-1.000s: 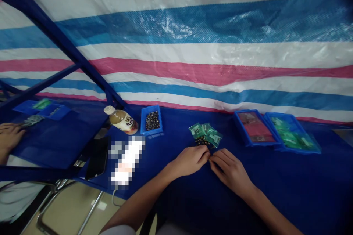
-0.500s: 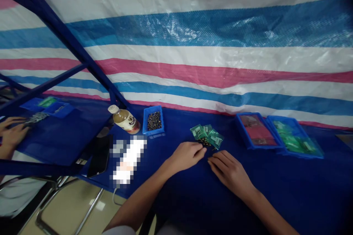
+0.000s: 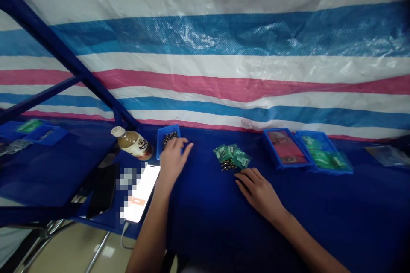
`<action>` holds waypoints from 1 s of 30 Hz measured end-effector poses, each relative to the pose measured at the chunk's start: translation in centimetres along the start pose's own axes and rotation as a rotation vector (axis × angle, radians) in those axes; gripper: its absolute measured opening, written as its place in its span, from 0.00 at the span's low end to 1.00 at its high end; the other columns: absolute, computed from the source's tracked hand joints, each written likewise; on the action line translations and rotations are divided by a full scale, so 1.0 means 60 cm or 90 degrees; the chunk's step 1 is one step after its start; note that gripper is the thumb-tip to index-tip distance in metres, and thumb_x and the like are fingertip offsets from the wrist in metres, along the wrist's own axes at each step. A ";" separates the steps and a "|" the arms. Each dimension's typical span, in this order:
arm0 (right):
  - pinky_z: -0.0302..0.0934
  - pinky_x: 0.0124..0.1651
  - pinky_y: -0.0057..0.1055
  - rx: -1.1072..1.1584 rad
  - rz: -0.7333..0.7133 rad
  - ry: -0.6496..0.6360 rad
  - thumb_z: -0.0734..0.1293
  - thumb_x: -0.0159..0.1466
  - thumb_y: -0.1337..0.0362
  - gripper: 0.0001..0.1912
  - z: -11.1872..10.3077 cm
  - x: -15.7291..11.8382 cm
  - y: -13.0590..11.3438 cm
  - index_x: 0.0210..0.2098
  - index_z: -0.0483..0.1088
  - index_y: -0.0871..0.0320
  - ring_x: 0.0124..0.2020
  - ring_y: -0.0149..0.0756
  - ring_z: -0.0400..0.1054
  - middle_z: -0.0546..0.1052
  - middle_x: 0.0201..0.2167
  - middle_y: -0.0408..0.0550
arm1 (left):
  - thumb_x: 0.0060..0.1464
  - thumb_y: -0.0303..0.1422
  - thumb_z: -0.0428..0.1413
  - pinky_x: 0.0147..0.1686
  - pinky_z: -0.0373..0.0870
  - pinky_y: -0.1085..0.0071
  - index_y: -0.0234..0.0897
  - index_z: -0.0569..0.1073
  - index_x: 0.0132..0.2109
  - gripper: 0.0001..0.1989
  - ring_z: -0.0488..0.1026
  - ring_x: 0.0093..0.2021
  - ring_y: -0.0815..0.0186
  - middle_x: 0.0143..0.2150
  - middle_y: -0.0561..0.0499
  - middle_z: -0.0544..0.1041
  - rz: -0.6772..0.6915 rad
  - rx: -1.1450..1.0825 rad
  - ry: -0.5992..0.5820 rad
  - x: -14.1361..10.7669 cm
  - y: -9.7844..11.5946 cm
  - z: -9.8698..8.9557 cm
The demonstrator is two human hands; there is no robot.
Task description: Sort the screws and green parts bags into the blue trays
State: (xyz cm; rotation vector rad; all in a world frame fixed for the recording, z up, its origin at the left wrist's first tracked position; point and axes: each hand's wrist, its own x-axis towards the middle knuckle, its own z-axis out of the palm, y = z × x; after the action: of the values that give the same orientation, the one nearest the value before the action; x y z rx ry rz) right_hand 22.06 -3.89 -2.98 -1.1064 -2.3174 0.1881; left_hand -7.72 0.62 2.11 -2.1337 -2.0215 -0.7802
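My left hand [image 3: 174, 158] is over the near part of a small blue bin [image 3: 159, 143] of dark and brassy small parts [image 3: 169, 137]. Its fingers are apart, and nothing shows in them. Beside several green packets [image 3: 241, 158] and a small pile of brassy parts [image 3: 228, 164], my right hand [image 3: 256, 185] lies on the blue table [image 3: 205, 204]. The right fingers are bent close together at the tips; whether anything is under them is hidden.
A drink bottle [image 3: 136, 144] stands left of the small bin. Nearer lie a lit phone [image 3: 144, 192] with a cable and a dark phone [image 3: 103, 190]. At right are bins of pink packets [image 3: 288, 147] and green packets [image 3: 323, 153]. A blue frame [image 3: 64, 55] slants at left.
My left hand has moved left from the small pile to the bin of parts, and its fingers have spread. My right hand stays near the packets. The view has shifted right.
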 end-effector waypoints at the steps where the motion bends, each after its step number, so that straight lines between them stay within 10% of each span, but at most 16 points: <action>1: 0.68 0.45 0.41 -0.002 0.006 0.001 0.61 0.69 0.68 0.12 0.001 0.000 0.002 0.49 0.71 0.57 0.42 0.42 0.69 0.73 0.41 0.53 | 0.66 0.41 0.48 0.44 0.67 0.66 0.38 0.72 0.45 0.13 0.71 0.44 0.60 0.40 0.47 0.74 0.060 -0.030 -0.057 -0.006 0.018 0.009; 7: 0.67 0.47 0.41 -0.003 0.026 -0.016 0.61 0.69 0.67 0.12 0.000 0.000 0.008 0.50 0.70 0.57 0.43 0.41 0.67 0.73 0.42 0.52 | 0.65 0.36 0.52 0.43 0.71 0.71 0.43 0.72 0.49 0.09 0.74 0.43 0.64 0.44 0.52 0.75 0.263 -0.113 -0.263 -0.049 0.111 0.074; 24: 0.66 0.46 0.39 0.068 0.049 -0.046 0.61 0.70 0.63 0.10 -0.008 0.001 0.001 0.47 0.70 0.57 0.43 0.41 0.66 0.74 0.41 0.51 | 0.67 0.32 0.47 0.35 0.70 0.76 0.39 0.71 0.54 0.13 0.74 0.34 0.71 0.42 0.50 0.77 0.146 -0.388 -0.264 -0.065 0.144 0.068; 30: 0.65 0.45 0.37 0.117 0.043 -0.070 0.59 0.71 0.63 0.09 -0.011 0.004 -0.002 0.41 0.70 0.57 0.41 0.39 0.66 0.74 0.38 0.49 | 0.60 0.34 0.57 0.35 0.68 0.74 0.39 0.79 0.40 0.06 0.73 0.32 0.68 0.33 0.51 0.77 0.055 -0.569 -0.270 -0.071 0.158 0.073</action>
State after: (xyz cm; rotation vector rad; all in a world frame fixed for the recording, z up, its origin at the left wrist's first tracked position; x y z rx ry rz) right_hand 22.23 -3.86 -2.28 -1.1058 -2.3053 0.4876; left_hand 2.65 -2.52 -0.94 -3.0422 -1.9306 -1.5504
